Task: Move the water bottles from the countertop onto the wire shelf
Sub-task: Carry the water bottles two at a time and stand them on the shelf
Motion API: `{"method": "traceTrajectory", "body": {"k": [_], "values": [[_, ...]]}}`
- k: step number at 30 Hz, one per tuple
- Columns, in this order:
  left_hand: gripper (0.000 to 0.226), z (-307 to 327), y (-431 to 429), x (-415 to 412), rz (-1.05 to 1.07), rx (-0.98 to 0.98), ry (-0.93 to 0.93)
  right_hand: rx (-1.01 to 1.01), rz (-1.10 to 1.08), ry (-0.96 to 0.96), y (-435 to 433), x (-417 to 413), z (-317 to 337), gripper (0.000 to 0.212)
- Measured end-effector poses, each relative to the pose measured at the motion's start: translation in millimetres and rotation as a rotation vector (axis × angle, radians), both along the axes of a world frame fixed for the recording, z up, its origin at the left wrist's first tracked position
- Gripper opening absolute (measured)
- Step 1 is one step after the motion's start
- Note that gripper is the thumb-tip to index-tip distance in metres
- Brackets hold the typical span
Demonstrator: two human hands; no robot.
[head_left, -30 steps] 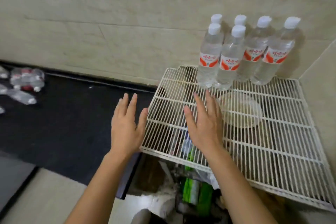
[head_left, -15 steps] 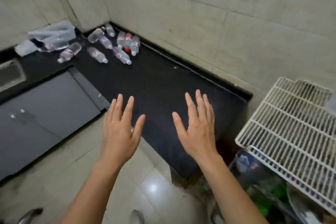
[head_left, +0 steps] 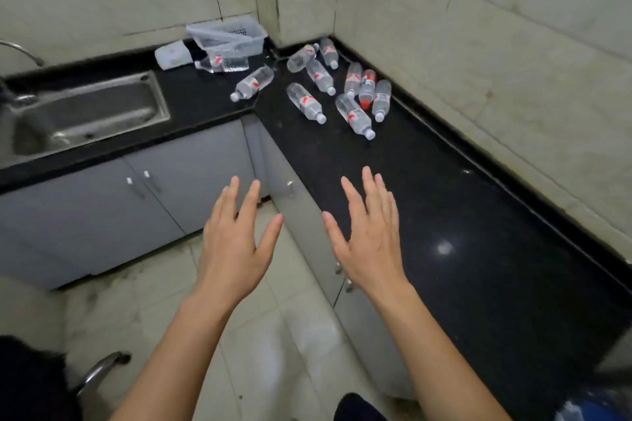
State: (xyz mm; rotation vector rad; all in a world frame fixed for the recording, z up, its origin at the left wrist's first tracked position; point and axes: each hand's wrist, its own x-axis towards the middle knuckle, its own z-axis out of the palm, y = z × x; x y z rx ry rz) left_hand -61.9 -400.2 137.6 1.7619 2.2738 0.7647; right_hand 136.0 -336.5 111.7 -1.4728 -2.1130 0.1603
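Several clear water bottles with red-and-white labels lie on their sides on the black countertop [head_left: 444, 215], clustered near the far corner; the nearest one [head_left: 354, 116] points its white cap toward me, another [head_left: 305, 102] lies just left of it, and one [head_left: 253, 83] lies further left. My left hand [head_left: 236, 243] and my right hand [head_left: 369, 239] are both held out flat with fingers apart, holding nothing, well short of the bottles. The left hand hovers over the floor, the right over the counter's front edge. The wire shelf is out of view.
A steel sink [head_left: 85, 113] with a tap is set in the counter at left. A clear plastic basket [head_left: 227, 39] and a white lidded box [head_left: 172, 55] stand by the back wall. Grey cabinet doors [head_left: 136, 202] run below. Tiled walls enclose the corner.
The view has swung left from the wire shelf with its standing bottles to the counter corner. Both hands stay open and empty, now nearer the lying bottles.
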Motion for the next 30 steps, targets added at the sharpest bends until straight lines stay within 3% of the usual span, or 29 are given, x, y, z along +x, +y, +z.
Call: {"method": "traceTrajectory", "body": {"k": [7, 17, 25, 30], "values": [[0.068, -21, 103, -43, -0.051, -0.061, 0.013, -0.059, -0.044, 0.036, 101, -30, -35, 0.063], [0.071, -27, 362, -68, -0.328, -0.135, 0.205, -0.107, -0.185, 0.089, 317, -58, -60, 0.059], [0.072, -57, 508, -95, -0.536, -0.247, 0.363, -0.439, -0.351, 0.013, 434, -54, -97, 0.064], [0.071, -104, 593, -109, -0.703, -0.439, 0.464, -0.725, -0.53, -0.023, 479, -61, -130, 0.082]]}}
